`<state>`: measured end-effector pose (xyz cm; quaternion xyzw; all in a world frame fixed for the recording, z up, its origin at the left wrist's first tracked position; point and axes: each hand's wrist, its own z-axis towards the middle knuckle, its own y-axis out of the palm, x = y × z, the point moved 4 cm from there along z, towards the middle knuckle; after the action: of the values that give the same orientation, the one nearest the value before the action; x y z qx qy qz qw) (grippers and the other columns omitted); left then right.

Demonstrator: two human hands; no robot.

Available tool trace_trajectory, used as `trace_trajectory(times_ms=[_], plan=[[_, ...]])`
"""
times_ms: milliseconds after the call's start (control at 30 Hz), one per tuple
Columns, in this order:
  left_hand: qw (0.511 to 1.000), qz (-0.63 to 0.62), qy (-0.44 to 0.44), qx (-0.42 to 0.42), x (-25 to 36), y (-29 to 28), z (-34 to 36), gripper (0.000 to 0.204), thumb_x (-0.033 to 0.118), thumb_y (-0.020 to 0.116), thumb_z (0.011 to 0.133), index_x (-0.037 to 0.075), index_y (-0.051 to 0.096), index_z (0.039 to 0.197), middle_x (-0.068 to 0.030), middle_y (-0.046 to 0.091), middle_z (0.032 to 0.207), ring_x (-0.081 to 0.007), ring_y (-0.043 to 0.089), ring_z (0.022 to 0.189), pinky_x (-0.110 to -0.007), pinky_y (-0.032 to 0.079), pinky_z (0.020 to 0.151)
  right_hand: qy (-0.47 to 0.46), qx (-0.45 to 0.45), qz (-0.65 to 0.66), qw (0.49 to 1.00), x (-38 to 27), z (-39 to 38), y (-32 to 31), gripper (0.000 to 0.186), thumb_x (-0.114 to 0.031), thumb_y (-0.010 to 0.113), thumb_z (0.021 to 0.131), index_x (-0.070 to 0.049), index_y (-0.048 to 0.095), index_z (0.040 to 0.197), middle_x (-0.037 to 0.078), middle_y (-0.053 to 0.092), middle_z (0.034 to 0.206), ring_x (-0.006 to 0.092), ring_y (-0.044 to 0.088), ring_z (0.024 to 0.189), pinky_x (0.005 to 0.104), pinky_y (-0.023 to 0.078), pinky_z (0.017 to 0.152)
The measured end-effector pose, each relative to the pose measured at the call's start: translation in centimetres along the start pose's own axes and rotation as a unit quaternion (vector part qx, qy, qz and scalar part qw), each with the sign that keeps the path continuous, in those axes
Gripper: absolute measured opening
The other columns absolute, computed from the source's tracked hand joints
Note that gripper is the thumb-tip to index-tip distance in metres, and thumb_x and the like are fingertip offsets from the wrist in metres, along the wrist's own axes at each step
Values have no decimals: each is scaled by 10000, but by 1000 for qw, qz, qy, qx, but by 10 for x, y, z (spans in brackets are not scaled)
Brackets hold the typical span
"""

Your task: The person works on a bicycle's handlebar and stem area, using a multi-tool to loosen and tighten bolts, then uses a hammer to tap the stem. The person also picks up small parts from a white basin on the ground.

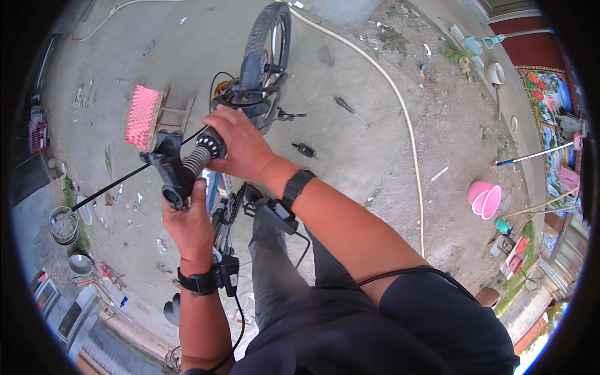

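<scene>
My left hand (190, 231) is closed on a black bicycle stem (169, 169) with a coiled spring (197, 160) beside it. My right hand (240, 142) grips the head of the bicycle by a ring of bearing balls (213, 144) at the spring's upper end. Above my hands is the wheel (281, 37) with its knobby tyre. The frame and chain (234, 203) run down beneath my hands, beside my legs. A thin black rod or cable (112, 186) crosses behind the stem.
A pink-seated stool (143, 115) is at the left. On the concrete lie a screwdriver (351, 110), a small black part (304, 150) and a long pale hose (405, 109). A pink bucket (483, 199) and long-handled tools (531, 155) are along the right.
</scene>
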<state>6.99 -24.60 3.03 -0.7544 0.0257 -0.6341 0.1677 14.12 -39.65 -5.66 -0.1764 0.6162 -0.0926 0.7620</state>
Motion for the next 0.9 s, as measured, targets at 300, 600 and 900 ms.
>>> trace_trajectory(times_ms=[300, 600, 900], plan=[[1000, 5, 20, 4, 12, 1, 4, 450, 112, 691, 1002, -26, 538, 1402, -97, 643, 1343, -141, 617, 1141, -282, 509, 960, 0, -6, -7, 1000, 2, -1, 1, 812, -388, 884, 691, -101, 530, 1363, 161, 532, 1389, 395, 434, 1414, 595, 287, 1207], [998, 63, 25, -1, 20, 4, 8, 402, 118, 705, 990, -13, 592, 1353, -81, 680, 1279, -123, 635, 1085, -287, 504, 955, 12, -7, -48, 999, -8, -7, -22, 963, -352, 927, 658, -105, 457, 1460, 146, 503, 1457, 382, 422, 1430, 583, 277, 1215], [993, 101, 56, 7, 27, 4, 10, 457, 226, 857, 865, -34, 660, 1186, -62, 709, 949, -106, 619, 833, -282, 532, 777, -157, -35, -74, 984, -42, 3, -24, 474, -171, 799, 752, -164, 684, 1212, 74, 658, 1250, 339, 623, 1163, 435, 525, 984]])
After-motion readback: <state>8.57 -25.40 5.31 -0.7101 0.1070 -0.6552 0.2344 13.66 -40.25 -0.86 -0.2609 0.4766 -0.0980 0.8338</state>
